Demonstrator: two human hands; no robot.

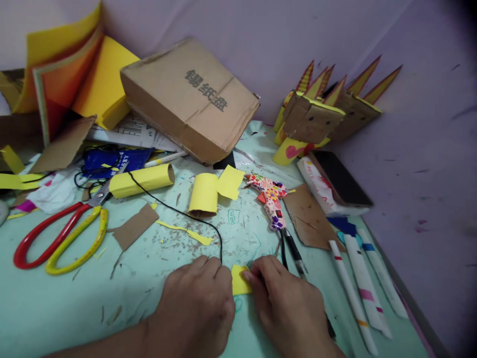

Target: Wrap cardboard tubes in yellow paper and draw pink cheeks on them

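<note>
Between my hands, low in the middle of the head view, is a small yellow paper piece [240,280]. My left hand [197,303] is closed at its left edge, with the fingertips hidden. A black cord [179,207] runs across the table to the knuckles of that hand; whether it is held cannot be seen. My right hand [285,303] pinches the paper's right edge between thumb and fingers. Beyond them stands a short yellow paper tube [203,195] with a yellow flap [231,182]. A floral-patterned glue gun [271,196] lies ahead of my right hand.
Red-and-yellow-handled scissors [74,236] and a cardboard scrap [136,226] lie left. A longer yellow tube [141,180] sits behind. A cardboard box [186,99] leans at the back. Cardboard figures [313,117], a phone [341,178] and white markers [367,288] are on the right.
</note>
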